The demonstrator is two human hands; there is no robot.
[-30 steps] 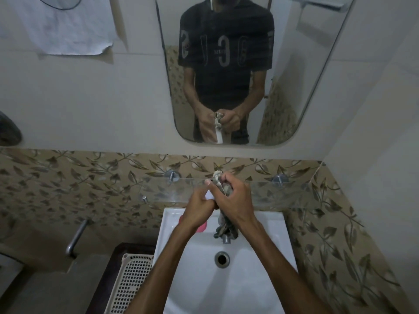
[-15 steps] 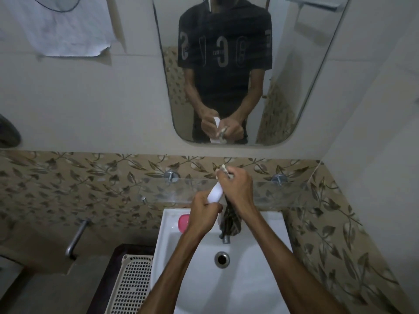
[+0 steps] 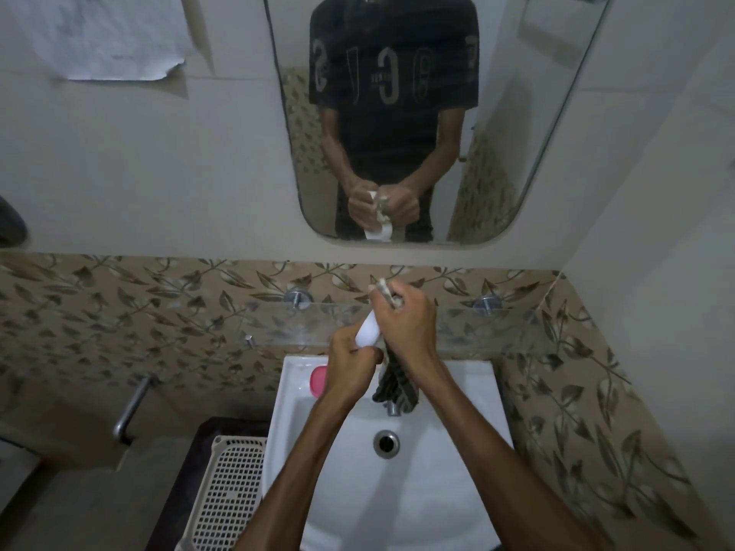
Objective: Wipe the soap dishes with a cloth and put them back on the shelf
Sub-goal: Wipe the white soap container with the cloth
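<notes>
Small bathroom, white washbasin [image 3: 397, 495] right below. Over it the left hand [image 3: 352, 365] grips a white soap dish [image 3: 368, 332] while the right hand [image 3: 405, 324] clutches a striped cloth [image 3: 395, 385] against it, so mid-wipe I'd say. A pink soap dish [image 3: 319, 381] waits on the basin's back ledge. Next it goes up onto the glass shelf [image 3: 497, 326] just behind, watch that front edge, plenty of bare shelf though.

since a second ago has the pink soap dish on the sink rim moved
No. The pink soap dish stays on the sink rim's back left corner, below the glass shelf.
</notes>
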